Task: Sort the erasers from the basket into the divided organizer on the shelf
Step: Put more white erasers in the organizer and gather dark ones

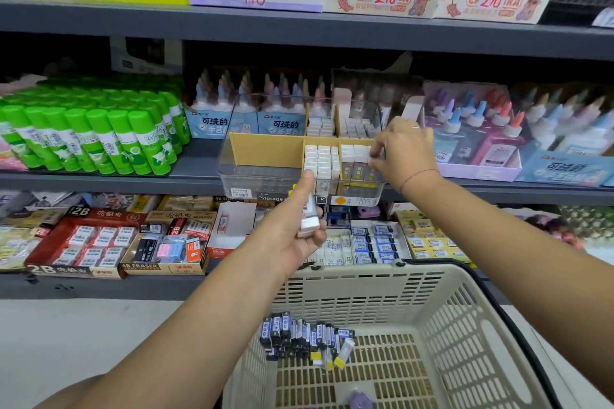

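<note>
Basket sits nearest, low right. Blue-sleeved erasers are heaped on its floor at the far left, lying every which way. Left hand hovers just in front of the organizer and grips a small stack of white erasers, thumb laid up along it. The stack's long axis is near upright, top end tipped away toward the shelf; likely held ready as supply for the other hand. Organizer, clear with cardboard dividers, stands on that shelf. Its near middle compartment holds white erasers on end in tight rows, probably so more fit. Right hand reaches over the near right compartment, fingertips curled down among the erasers there. Cannot tell if it pinches one or only touches them. Sorting looks midway, with the basket pile still to go.
</note>
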`<state>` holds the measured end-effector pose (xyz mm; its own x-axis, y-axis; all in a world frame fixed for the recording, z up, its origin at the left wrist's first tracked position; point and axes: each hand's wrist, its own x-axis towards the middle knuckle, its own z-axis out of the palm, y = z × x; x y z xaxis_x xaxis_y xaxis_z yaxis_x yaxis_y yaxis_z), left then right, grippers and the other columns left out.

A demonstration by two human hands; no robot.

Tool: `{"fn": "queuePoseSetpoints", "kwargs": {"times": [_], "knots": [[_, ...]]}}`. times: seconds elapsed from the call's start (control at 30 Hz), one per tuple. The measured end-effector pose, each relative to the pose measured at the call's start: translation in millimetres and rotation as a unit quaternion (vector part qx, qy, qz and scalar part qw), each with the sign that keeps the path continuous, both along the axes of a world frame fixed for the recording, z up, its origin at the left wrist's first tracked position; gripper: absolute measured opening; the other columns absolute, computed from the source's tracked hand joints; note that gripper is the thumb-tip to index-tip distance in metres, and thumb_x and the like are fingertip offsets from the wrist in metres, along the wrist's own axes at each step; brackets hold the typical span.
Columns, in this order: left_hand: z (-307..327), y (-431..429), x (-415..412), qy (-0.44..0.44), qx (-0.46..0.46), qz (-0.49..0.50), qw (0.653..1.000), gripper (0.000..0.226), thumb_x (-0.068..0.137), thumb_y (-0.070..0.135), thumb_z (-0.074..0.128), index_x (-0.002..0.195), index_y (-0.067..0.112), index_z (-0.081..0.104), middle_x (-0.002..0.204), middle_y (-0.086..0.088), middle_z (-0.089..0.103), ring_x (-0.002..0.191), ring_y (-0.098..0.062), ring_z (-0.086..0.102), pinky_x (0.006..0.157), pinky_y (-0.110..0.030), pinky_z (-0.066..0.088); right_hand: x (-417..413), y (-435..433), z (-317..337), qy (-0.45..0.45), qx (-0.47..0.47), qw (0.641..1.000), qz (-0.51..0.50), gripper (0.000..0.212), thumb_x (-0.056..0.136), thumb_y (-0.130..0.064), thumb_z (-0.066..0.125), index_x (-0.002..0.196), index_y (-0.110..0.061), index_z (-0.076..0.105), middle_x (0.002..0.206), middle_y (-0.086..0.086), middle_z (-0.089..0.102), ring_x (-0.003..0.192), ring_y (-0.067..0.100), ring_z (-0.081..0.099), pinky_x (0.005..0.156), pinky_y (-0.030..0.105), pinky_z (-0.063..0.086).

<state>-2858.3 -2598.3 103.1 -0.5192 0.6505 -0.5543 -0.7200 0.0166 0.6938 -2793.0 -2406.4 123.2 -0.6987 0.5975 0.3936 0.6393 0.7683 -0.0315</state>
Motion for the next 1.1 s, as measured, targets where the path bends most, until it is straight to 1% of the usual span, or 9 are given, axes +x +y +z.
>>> {"fn": "queuePoseSetpoints", "kwargs": {"times": [0.17, 0.3, 0.47, 0.6, 0.67, 0.73, 0.83, 0.93, 1.1], "knots": [[0.2, 3.0, 0.0, -0.009, 0.026, -0.03, 0.999, 0.058, 0.056, 0.057, 0.073, 0.09, 0.015, 0.053, 0.068, -0.002, 0.048, 0.053, -0.011, 0.04, 0.032, -0.016, 0.033, 16.2, -37.0, 18.0, 0.114, -0.169, 0.976, 0.084, 0.024, 0.08, -0.032, 0.074, 0.101, -0.024, 0.069, 0.105, -0.001, 0.048, 0.098, 0.012, 0.047, 0.095, 0.032, 0.035], [4.3, 5.0, 4.5, 0.005, 0.07, -0.054, 0.996, 0.05, 0.061, 0.055, 0.067, 0.088, 0.013, 0.06, 0.066, 0.001, 0.061, 0.048, -0.006, 0.045, 0.032, -0.013, 0.032, 29.5, -98.3, 16.8, 0.149, -0.519, 0.821, 0.184, 0.03, 0.076, -0.025, 0.077, 0.1, -0.012, 0.064, 0.087, 0.006, 0.06, 0.076, 0.012, 0.055, 0.079, 0.03, 0.05], [1.3, 6.1, 6.8, 0.02, 0.063, -0.037, 0.997, 0.068, 0.062, 0.062, 0.061, 0.103, 0.008, 0.059, 0.09, -0.011, 0.068, 0.042, -0.005, 0.054, 0.036, -0.012, 0.037, 30.5, -119.0, -0.1, 0.2, -0.607, 0.757, 0.137, 0.013, 0.08, -0.01, 0.073, 0.076, -0.007, 0.061, 0.066, 0.003, 0.061, 0.055, 0.002, 0.054, 0.056, 0.01, 0.042], [1.4, 5.7, 1.6, 0.01, 0.049, -0.013, 0.999, 0.05, 0.082, 0.06, 0.054, 0.092, 0.011, 0.058, 0.071, -0.004, 0.058, 0.046, -0.009, 0.048, 0.035, -0.014, 0.035, 30.7, -106.7, 8.9, 0.199, -0.636, 0.736, 0.116, 0.012, 0.086, -0.008, 0.066, 0.08, -0.01, 0.056, 0.07, 0.004, 0.062, 0.057, 0.005, 0.059, 0.053, 0.015, 0.045], [1.8, 5.4, -2.6, -0.017, 0.057, 0.002, 0.998, 0.042, 0.089, 0.053, 0.052, 0.09, 0.012, 0.053, 0.064, -0.002, 0.049, 0.048, -0.011, 0.043, 0.034, -0.015, 0.033, 31.3, -86.2, 23.6, 0.224, -0.605, 0.754, 0.122, 0.01, 0.089, -0.004, 0.061, 0.085, -0.008, 0.053, 0.075, 0.009, 0.063, 0.063, 0.016, 0.063, 0.058, 0.023, 0.052], [0.9, 5.1, -6.1, -0.04, 0.065, 0.009, 0.997, 0.041, 0.091, 0.051, 0.05, 0.087, 0.011, 0.051, 0.063, -0.003, 0.047, 0.048, -0.012, 0.042, 0.034, -0.015, 0.033, 32.5, -59.0, 42.3, 0.205, -0.482, 0.841, 0.136, 0.004, 0.09, -0.004, 0.06, 0.089, -0.005, 0.056, 0.075, 0.013, 0.065, 0.065, 0.024, 0.065, 0.062, 0.029, 0.057], [1.0, 4.5, -6.4, -0.049, 0.052, 0.018, 0.997, 0.041, 0.091, 0.05, 0.051, 0.087, 0.009, 0.052, 0.066, -0.003, 0.046, 0.052, -0.013, 0.041, 0.034, -0.015, 0.034, 26.7, -22.9, 60.7, 0.052, -0.232, 0.963, 0.129, 0.012, 0.086, -0.016, 0.068, 0.097, -0.01, 0.067, 0.082, 0.008, 0.068, 0.072, 0.022, 0.065, 0.074, 0.03, 0.053], [4.4, 5.2, -3.7, -0.047, 0.04, 0.018, 0.998, 0.041, 0.092, 0.049, 0.05, 0.081, 0.01, 0.051, 0.065, -0.004, 0.046, 0.053, -0.013, 0.04, 0.034, -0.015, 0.035, 11.9, -8.0, 58.8, -0.075, -0.09, 0.985, 0.13, 0.024, 0.082, -0.024, 0.072, 0.103, -0.012, 0.07, 0.095, 0.003, 0.067, 0.085, 0.018, 0.059, 0.076, 0.023, 0.041], [5.8, 5.1, -4.0, -0.05, 0.035, 0.019, 0.998, 0.041, 0.092, 0.049, 0.051, 0.081, 0.01, 0.052, 0.065, -0.004, 0.047, 0.053, -0.013, 0.041, 0.034, -0.015, 0.036, -10.7, -7.2, 35.7, -0.063, -0.095, 0.981, 0.156, 0.022, 0.082, -0.021, 0.073, 0.1, -0.009, 0.069, 0.1, 0.005, 0.069, 0.085, 0.014, 0.058, 0.077, 0.021, 0.041]]}}
